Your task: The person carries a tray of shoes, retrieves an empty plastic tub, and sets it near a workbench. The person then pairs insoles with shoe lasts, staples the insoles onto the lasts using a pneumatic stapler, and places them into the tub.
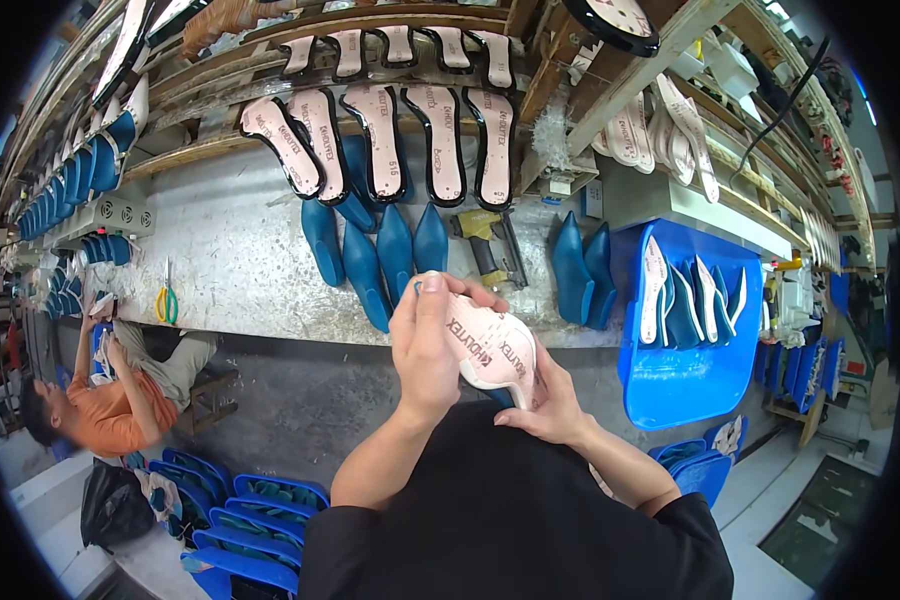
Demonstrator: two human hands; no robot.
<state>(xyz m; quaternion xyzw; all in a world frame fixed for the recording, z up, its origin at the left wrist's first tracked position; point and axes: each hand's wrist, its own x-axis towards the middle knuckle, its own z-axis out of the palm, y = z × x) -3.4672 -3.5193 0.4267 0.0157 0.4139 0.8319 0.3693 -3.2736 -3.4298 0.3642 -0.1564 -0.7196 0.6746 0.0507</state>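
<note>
Between my hands, in front of my body, is a shoe last with a pale pink insole (492, 345) on its sole, the printed side facing up. Bits of teal show at its edges. My left hand (428, 345) wraps its far left end, thumb on top. My right hand (550, 402) grips the near right end, fingers around its side. Just beyond, several teal shoe lasts (365, 270) lie on the metal bench (240, 250). A yellow and black staple gun (485, 245) rests beside them. Two more teal lasts (573, 270) lie farther right.
Black-rimmed pink insoles (375, 140) line the rack behind the bench. A blue tray (685, 385) at right holds lasts with insoles. Scissors (167, 300) lie on the left. A person in orange (120, 415) sits at left, near stacked blue trays (245, 540).
</note>
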